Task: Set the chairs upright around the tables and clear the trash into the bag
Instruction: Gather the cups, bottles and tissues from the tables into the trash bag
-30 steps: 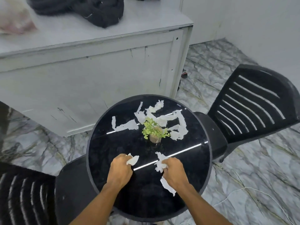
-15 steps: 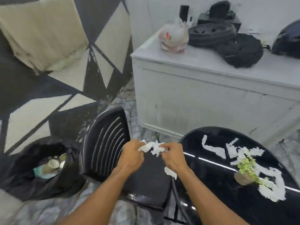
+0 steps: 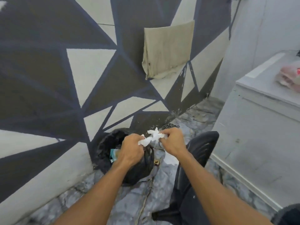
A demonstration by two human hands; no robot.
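Note:
Both hands hold one bunch of torn white paper scraps (image 3: 152,137) between them. My left hand (image 3: 132,149) grips its left end and my right hand (image 3: 172,141) grips its right end. The bunch hangs over the right rim of an open black trash bag (image 3: 107,146) that sits on the floor against the patterned wall. Some trash, including a teal-edged piece (image 3: 112,154), shows inside the bag. A black chair (image 3: 199,148) stands upright just right of the bag, under my right forearm.
A wall painted with grey and cream triangles (image 3: 90,73) runs along the left, with a beige cloth (image 3: 168,47) hanging on it. A white counter (image 3: 259,127) fills the right side, with a pink plastic bag (image 3: 290,75) on top. Marbled floor (image 3: 146,192) lies between them.
My view has swung left from the round black table to the trash bag by the wall. Both hands carried the gathered paper scraps off the table and now hold them over the bag.

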